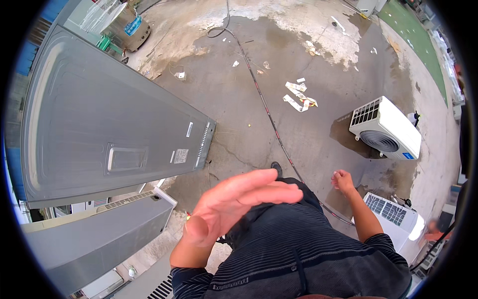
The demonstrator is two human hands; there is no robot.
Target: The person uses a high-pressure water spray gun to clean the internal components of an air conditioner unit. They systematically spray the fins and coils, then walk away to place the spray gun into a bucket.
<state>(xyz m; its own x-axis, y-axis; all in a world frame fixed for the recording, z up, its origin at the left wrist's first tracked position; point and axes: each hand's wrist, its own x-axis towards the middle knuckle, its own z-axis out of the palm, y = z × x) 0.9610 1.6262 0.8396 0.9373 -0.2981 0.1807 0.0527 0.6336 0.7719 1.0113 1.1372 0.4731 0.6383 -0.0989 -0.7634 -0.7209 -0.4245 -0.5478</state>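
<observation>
My left hand (239,202) is raised close in front of me, its fingers stretched out and the thumb apart. Nothing is in it. Out to the right, my right hand (341,180) hangs with its fingers loosely curled in, and I see no thing in them. It touches nothing; the nearest things are a white air conditioner unit (409,219) with a grille, low on the right, and a white outdoor unit (402,127) with a round fan, standing on wet concrete. A dark hose (271,119) runs along the ground between my hands.
A tall grey metal appliance cabinet (89,114) stands at the left, with another grey cabinet (99,239) nearer me. A metal drum (127,30) sits at the far left. Crumpled paper strips (297,95) litter the wet ground. Green flooring (418,40) lies at the far right.
</observation>
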